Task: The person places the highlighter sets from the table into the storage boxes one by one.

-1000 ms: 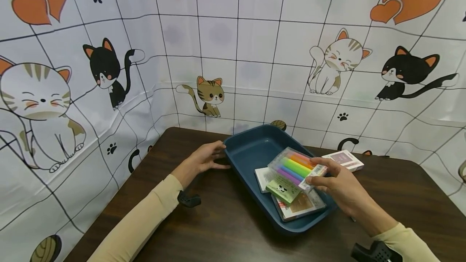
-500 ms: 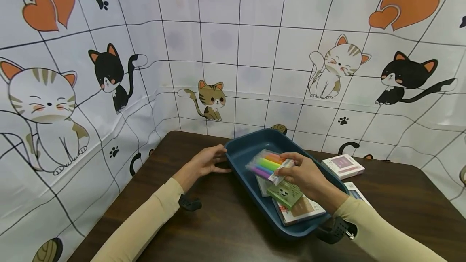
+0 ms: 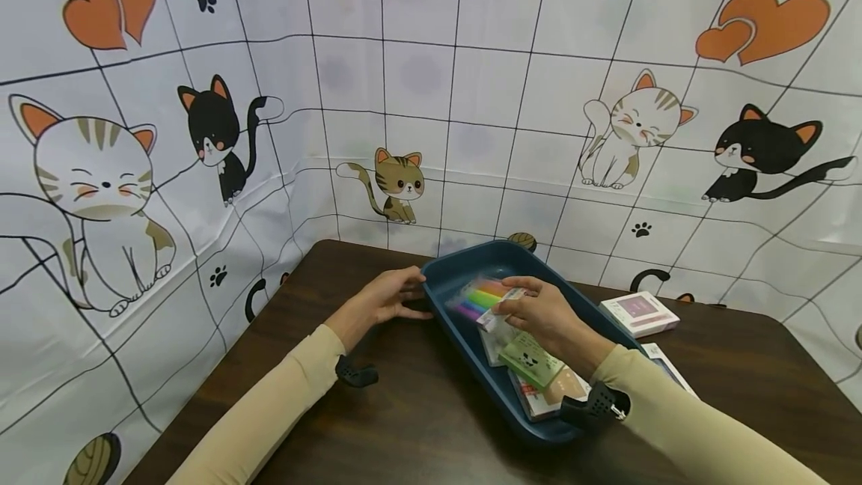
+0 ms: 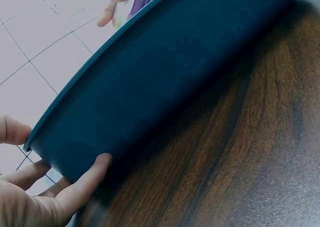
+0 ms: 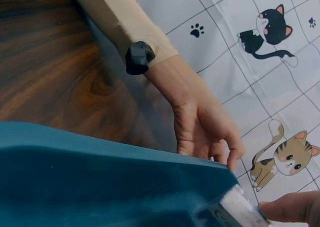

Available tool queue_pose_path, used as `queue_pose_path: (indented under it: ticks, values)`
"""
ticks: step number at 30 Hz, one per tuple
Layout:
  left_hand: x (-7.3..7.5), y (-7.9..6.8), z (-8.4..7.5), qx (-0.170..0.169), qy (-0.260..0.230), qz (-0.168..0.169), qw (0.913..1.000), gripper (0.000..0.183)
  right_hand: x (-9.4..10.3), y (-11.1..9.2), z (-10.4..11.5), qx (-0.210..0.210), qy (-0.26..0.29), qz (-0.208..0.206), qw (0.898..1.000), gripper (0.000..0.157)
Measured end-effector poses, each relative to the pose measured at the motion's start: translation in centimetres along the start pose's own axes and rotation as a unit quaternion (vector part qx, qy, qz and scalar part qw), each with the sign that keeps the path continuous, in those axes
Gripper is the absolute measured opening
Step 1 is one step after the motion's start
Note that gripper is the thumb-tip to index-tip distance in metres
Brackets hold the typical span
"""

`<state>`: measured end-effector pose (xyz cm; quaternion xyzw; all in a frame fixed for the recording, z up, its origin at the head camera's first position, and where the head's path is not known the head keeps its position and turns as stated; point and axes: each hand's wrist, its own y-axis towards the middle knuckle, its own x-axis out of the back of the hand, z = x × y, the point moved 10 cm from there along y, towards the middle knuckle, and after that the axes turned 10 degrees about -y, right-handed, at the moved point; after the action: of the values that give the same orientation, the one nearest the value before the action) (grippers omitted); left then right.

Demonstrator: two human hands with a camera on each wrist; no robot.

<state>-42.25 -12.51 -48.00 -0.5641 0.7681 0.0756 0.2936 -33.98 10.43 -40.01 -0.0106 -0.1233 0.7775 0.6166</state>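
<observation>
A blue plastic tray (image 3: pixel 471 365) lies slantwise on the table. My left hand (image 3: pixel 377 302) is at its far left corner; in the left wrist view the thumb (image 4: pixel 92 179) touches the outer wall and a finger reaches the rim. Inside the tray, my right hand (image 3: pixel 548 316) pinches one end of a clear pack of coloured markers (image 3: pixel 481 302), slightly blurred. Only the pack's pale end (image 5: pixel 242 207) and my thumb (image 5: pixel 290 207) show clearly in the right wrist view. Nearer me in the tray are a green notepad (image 3: pixel 532 361), a flat box (image 3: pixel 539 399) and a pale flat item (image 3: pixel 494 335).
Right of the tray, a white box with a pink panel (image 3: pixel 640 313) rests on the dark wooden table (image 3: pixel 377 425). A second white box (image 3: pixel 670 369) lies nearer, partly behind my right sleeve. A cat-print sheet (image 3: pixel 498 96) hangs behind the table.
My right hand has carried the marker pack leftward and inward over the tray, from its right side to the far left part. My left hand stays at the corner.
</observation>
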Motion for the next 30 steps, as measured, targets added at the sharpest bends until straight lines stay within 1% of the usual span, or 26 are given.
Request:
queue_pose_path:
  ticks: [1,3,4,6,8,12,17,21,22,24,27,30]
  values:
    - [0.0,0.0,0.0,0.002,-0.001,-0.001,1.0000,0.019,0.0,0.1,0.0,0.002,-0.013,0.002,1.000,0.062]
    - [0.0,0.1,0.1,0.002,0.002,-0.002,1.0000,0.022,0.2,0.0,0.6,0.020,-0.072,-0.005,0.997,0.059]
    - [0.0,0.1,0.2,0.002,0.003,-0.003,1.0000,0.024,0.5,-0.1,1.1,0.031,-0.109,-0.012,0.994,0.057]
    - [0.0,0.3,0.3,0.004,0.004,-0.004,1.0000,0.028,1.1,-0.6,2.0,0.045,-0.176,-0.028,0.983,0.056]
    - [-0.1,0.3,0.3,0.004,0.008,-0.002,1.0000,0.029,1.6,-1.0,2.9,0.057,-0.222,-0.041,0.972,0.055]
    - [-0.1,0.3,0.1,0.003,0.012,-0.003,0.9999,0.028,1.9,-1.3,3.4,0.052,-0.235,-0.032,0.970,0.057]
    - [-0.1,0.3,-0.1,0.004,0.009,-0.001,1.0000,0.027,2.2,-1.3,3.4,0.060,-0.271,-0.030,0.960,0.068]
    - [0.0,0.3,0.0,0.002,0.018,-0.001,0.9998,0.028,2.4,-1.4,3.2,0.073,-0.291,-0.027,0.953,0.074]
    - [0.1,0.3,0.0,0.001,0.019,-0.003,0.9998,0.027,2.5,-1.5,3.2,0.077,-0.300,-0.028,0.950,0.076]
    - [0.2,0.3,0.0,0.000,0.022,-0.004,0.9998,0.028,2.7,-1.6,3.1,0.085,-0.324,-0.031,0.942,0.078]
    - [0.3,0.3,0.1,0.000,0.023,-0.004,0.9997,0.029,2.9,-1.8,3.1,0.104,-0.370,-0.037,0.922,0.081]
    - [0.4,0.3,0.1,0.001,0.027,0.001,0.9996,0.031,3.1,-2.1,3.2,0.132,-0.427,-0.049,0.893,0.082]
